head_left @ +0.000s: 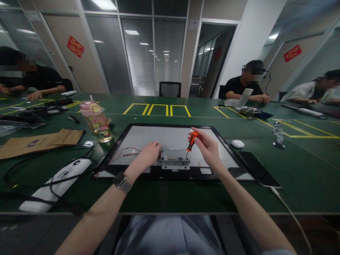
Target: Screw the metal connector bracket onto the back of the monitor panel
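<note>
My right hand (208,147) has an orange-and-black-handled screwdriver (192,141) pinched in its fingers, its thin shaft slanting down to the right end of a silver metal bracket box with connector ports (175,162). That box sits upright near the close edge of a flat, pale-backed panel with a black frame (143,136), which lies on the dark green bench (186,196). My left hand (150,153) reaches to the box's left end, fingers curved downward; from here I can't tell whether they grip it or merely rest against it. Thin loose wires (129,153) lie on the panel, left of the box.

As for progress, the box is in position on the panel and the driver is at its right end. I can't make out any screw there, so how many are in or out, and how tight, I can't judge.
</note>
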